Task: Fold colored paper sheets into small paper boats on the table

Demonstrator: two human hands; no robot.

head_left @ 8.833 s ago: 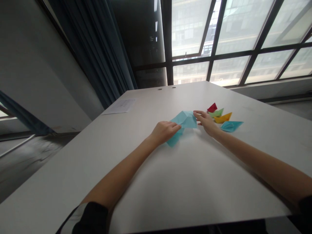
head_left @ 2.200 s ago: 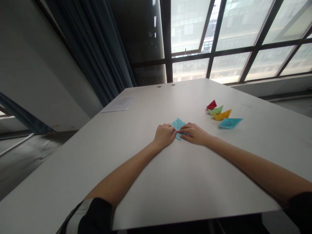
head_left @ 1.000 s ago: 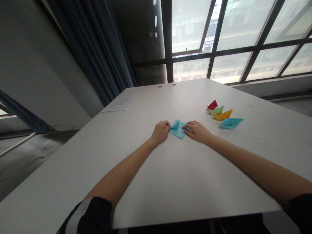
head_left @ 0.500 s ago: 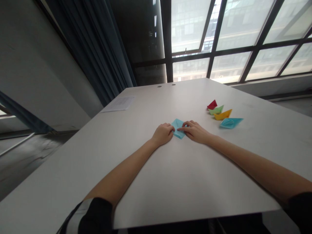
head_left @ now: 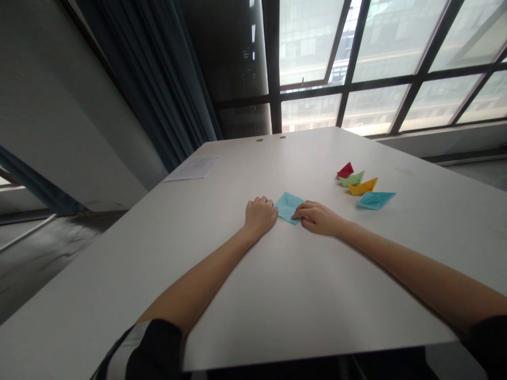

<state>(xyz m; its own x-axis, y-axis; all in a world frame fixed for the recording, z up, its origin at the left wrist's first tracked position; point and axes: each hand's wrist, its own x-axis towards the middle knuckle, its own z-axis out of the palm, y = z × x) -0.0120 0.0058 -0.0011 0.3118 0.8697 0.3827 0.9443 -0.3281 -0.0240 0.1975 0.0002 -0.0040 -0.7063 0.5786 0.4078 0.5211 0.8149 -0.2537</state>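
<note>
Your folded blue paper (head_left: 287, 203) lies on the white table (head_left: 285, 295), left of the blue boat (head_left: 376, 200), btwn your hands. Your L hand (head_left: 260, 215), farther left of that boat, is curled at the paper's L edge; can't tell if it's pinching. Your R hand (head_left: 317, 217), nearer the boat, has bent fingers on the paper's R side; can't tell if they're clamped. Behind the boat: yellow boat (head_left: 363, 187), then green boat (head_left: 351, 180) & red boat (head_left: 346, 170).

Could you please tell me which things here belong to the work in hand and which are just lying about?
In use: light blue folded paper, left hand, right hand.

Apparently lying about: red paper boat, pale green boat, yellow boat, blue boat, white sheet.
</note>
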